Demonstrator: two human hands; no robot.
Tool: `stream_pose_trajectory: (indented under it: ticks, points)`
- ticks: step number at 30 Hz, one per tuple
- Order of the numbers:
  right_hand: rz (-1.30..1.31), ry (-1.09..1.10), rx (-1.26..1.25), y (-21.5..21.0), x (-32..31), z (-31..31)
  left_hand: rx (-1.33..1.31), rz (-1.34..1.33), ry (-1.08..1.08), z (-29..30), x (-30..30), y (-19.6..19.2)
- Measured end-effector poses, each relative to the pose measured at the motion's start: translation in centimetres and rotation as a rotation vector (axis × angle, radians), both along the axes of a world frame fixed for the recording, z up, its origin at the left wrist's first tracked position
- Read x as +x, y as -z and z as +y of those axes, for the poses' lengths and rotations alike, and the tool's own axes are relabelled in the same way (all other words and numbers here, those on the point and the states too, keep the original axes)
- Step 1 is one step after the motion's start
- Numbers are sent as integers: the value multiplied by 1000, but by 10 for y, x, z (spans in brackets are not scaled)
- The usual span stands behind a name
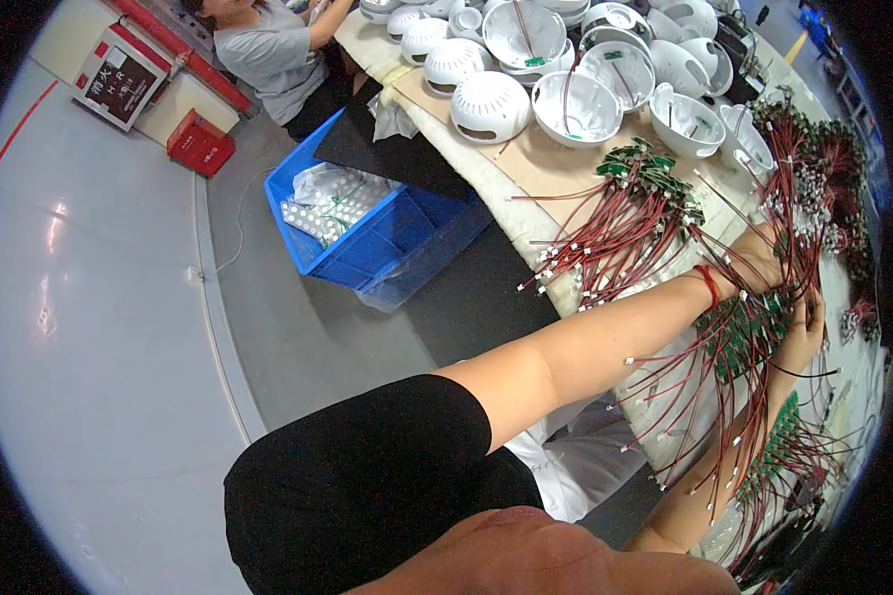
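At the right side of the table, my left hand (759, 260), with a red cord at its wrist, is closed on a bunch of dark red wires (796, 213). Wires cover most of its fingertips. Just nearer, my right hand (809, 322) has curved fingers around the lower part of the same bunch. Small white connectors tip many of the wires. Under and beside my wrists lies a pile of green circuit boards (739, 342) with trailing wires. Another heap of wired green boards (650, 169) rests farther left, and more boards (782, 431) lie by my right forearm.
White domed plastic housings (491, 107) crowd the far end of the table, several upturned with wired boards inside. Dense wire bundles (838, 178) line the right side. A blue crate (342, 243) holding bagged parts stands left of the table. Another person (273, 59) works at far left.
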State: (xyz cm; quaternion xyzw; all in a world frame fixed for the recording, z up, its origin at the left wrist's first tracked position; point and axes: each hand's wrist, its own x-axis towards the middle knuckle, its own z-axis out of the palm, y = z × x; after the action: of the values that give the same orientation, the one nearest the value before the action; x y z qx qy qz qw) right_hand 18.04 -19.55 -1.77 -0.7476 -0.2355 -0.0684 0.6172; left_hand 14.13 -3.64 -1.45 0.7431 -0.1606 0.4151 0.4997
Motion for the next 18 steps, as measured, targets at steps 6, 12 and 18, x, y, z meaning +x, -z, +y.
stream_pose_trajectory:
  ticks: [6, 12, 18]
  points:
    - [6, -2, 25, 3, 1, 1, -154, 58, 105, 1, -5, -3]
    - [-11, -9, 20, 0, -2, 1, -283, 117, 150, 2, -17, -17]
    - [-30, -28, 31, 0, -1, 3, -287, 115, 103, 4, -28, -23]
